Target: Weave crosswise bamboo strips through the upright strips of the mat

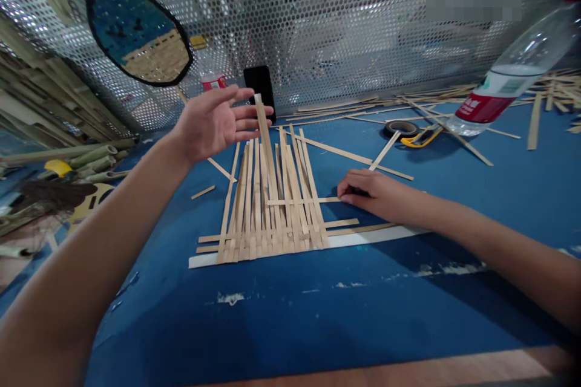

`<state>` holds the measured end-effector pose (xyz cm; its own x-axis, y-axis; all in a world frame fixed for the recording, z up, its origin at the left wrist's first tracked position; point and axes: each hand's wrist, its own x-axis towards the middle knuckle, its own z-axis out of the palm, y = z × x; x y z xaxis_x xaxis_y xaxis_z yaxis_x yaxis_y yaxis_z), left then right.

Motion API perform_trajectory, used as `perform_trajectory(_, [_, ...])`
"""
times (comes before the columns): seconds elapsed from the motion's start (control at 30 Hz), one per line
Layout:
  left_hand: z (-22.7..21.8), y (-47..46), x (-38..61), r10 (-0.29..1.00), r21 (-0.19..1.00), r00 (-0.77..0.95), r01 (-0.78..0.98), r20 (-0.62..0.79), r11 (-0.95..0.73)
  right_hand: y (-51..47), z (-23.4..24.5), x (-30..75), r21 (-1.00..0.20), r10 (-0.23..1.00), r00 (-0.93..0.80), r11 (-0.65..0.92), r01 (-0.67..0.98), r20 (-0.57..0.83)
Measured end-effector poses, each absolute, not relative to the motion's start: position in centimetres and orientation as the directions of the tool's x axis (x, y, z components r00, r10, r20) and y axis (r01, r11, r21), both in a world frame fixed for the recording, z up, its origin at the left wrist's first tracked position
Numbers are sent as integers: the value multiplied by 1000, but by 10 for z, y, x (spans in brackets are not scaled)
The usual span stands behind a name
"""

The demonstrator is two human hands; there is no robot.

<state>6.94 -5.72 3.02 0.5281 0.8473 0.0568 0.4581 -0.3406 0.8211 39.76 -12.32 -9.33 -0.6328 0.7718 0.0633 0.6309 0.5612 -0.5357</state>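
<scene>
In the head view, the left hand (206, 124) is resting its spread-out fingers against raised strips (265, 139); the right hand (374, 193) is pinching a cross strip (324, 200) among long strips (258, 193) on the tabletop (281, 320); this is likely weaving, calling for a push left

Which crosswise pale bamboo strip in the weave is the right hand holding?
The flat crosswise bamboo strip farthest from the long, flat white strip: its right end is in the right hand. The other crosswise strips lie nearer the white one, outside its grip.
</scene>
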Motion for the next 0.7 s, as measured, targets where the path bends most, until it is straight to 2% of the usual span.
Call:
perform_trajectory(0.1, [14, -71, 63, 869, 911, 492, 381, -54, -159, -124, -93, 397, -500, 781, -622, 561, 660, 55])
perform_trajectory(0.23, [-23, -68, 64, 904, 899, 381, 438, -194, 8, -124, -90, 401, -466, 812, -584, 519, 717, 6])
perform_trajectory(0.37, [-47, -69, 72, 890, 888, 359, 450, -281, 99, -123, -89, 403, -468, 833, -553, 475, 746, -36])
perform_trajectory(0.43, [-49, -75, 74, 895, 882, 341, 458, -288, 110, -123, -88, 403, -464, 830, -556, 480, 745, -35])
perform_trajectory(0.53, [-45, -86, 73, 916, 889, 329, 454, -228, 58, -123, -89, 403, -465, 827, -562, 487, 739, -27])
perform_trajectory(0.63, [-40, -97, 67, 920, 908, 366, 419, -142, -26, -122, -89, 404, -467, 831, -556, 484, 740, -21])
perform_trajectory(0.7, [-39, -103, 62, 899, 907, 417, 417, -136, -56, -122, -90, 405, -468, 838, -546, 476, 744, -17])
